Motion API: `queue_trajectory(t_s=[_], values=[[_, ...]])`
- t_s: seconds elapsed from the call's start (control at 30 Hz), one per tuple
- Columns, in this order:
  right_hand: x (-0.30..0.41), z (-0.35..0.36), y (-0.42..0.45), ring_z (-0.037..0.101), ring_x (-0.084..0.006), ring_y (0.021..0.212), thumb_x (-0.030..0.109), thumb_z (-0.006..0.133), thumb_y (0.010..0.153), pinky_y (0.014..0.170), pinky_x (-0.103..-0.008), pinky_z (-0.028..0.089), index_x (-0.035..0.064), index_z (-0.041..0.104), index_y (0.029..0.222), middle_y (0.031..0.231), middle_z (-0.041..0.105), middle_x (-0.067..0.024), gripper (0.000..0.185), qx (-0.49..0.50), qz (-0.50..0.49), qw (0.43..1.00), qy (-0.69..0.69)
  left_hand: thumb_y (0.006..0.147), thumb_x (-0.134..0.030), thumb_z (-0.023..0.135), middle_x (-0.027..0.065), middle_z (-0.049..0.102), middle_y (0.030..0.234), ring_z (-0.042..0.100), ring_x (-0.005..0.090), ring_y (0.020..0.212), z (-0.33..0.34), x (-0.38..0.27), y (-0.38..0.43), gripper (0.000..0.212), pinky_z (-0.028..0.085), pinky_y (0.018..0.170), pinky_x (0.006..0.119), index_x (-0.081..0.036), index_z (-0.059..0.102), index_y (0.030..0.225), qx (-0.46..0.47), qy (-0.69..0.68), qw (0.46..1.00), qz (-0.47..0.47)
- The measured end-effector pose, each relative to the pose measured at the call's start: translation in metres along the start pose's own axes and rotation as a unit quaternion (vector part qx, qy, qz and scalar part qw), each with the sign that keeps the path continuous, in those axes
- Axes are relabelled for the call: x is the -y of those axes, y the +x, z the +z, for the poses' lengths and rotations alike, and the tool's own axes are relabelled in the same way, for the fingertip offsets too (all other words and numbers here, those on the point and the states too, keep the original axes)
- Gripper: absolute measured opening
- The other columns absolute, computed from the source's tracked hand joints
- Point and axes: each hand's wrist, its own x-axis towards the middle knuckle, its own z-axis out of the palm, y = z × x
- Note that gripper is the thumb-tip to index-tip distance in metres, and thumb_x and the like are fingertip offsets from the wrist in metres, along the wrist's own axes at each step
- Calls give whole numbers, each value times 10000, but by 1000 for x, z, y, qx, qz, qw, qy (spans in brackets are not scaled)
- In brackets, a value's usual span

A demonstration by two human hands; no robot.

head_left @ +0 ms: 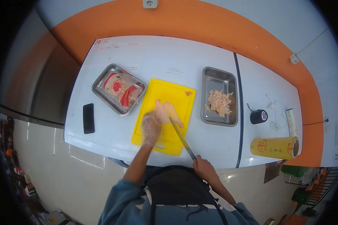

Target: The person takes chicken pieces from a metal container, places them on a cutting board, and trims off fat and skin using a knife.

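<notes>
A yellow cutting board [169,140] lies before me, with pale raw chicken meat [173,112] on its middle. My left hand [151,128], in a clear plastic glove, rests at the left side of the meat; its fingers are bent, and their hold on the meat is partly hidden. My right hand [204,168] is closed around the handle of a long knife [183,139], whose blade slants up to the left and reaches the meat's lower edge. A small scrap of meat [188,93] lies in the board's upper right corner.
To the left, a metal tray [102,97] holds packaged meat, near a black phone [88,118]. A deeper metal tray [205,112] with chopped meat stands right of the board. Farther right are a small speaker [259,116], a cable [276,125] and a large yellow film roll [273,148].
</notes>
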Motion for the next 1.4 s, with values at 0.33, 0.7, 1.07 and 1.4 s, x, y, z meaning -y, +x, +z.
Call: queue_trajectory(t_s=[0.33,0.7,1.07,1.4], values=[[-20,-2,17,619,-494,806,290,463,989,738,-583,479,6,520,976,808,641,-283,290,-65,-12,995,69,802,-344,638,214,689,790,682,384,744,-28,-20,13,294,535,680,473,-61,717,788,187,40,976,-106],[-28,10,14,612,-500,796,286,476,989,732,-580,467,-4,526,969,805,640,-286,294,-69,4,989,127,809,-125,636,209,675,808,678,358,802,-38,-46,120,124,525,722,417,-5,653,827,91,-118,989,1],[12,-4,23,612,-503,864,292,419,1001,791,-602,456,0,513,1015,875,635,-312,308,-2,4,994,111,819,-114,622,165,677,751,665,264,703,-38,-59,132,113,514,671,358,-6,646,847,132,-198,970,-43],[2,-17,13,605,-519,874,293,421,999,805,-597,459,6,502,1045,890,635,-324,302,48,19,994,95,855,-153,614,175,668,711,657,244,649,-30,-60,147,184,516,623,346,23,667,851,244,-193,950,-17]])
